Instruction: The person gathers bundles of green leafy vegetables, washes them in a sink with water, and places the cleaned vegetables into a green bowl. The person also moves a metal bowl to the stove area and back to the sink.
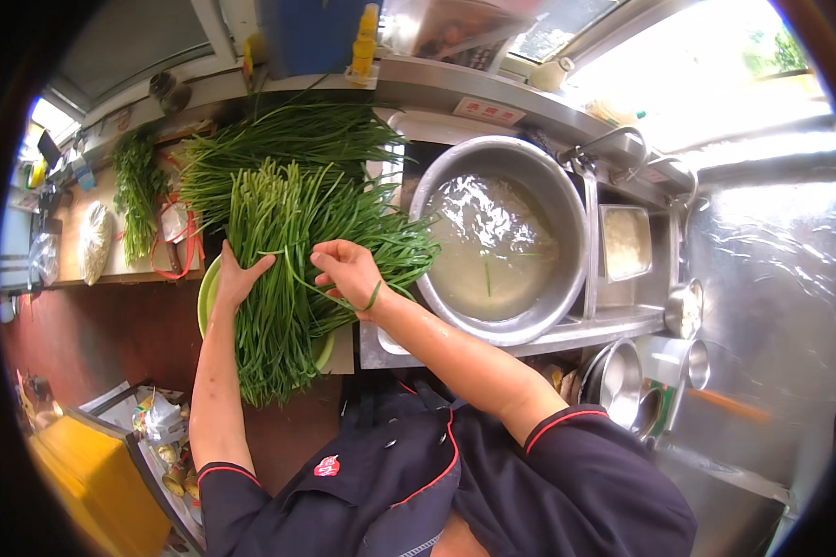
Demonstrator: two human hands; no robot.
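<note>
A big heap of garlic chives point(274, 306) lies over a light green basin point(207, 290), pale stem ends upward and leaf tips hanging toward me. My left hand point(241, 277) rests against the left side of this bundle, thumb apart from the fingers and laid on the stems. Over the bundle's right side, my right hand point(346, 273) is closed in a pinch on a long chive blade, which runs across the stems. A thin green strand circles the right wrist; I cannot tell whether it is the same blade. More chives point(297, 135) are piled behind.
Right of the chives, a large metal basin point(424, 200) of cloudy water stands on the steel sink point(622, 320). A small square metal pan point(627, 243) sits beyond it. Leafy greens point(137, 200), a knife and a filled bag point(94, 243) lie on the left counter. Pots point(620, 379) are stacked lower right.
</note>
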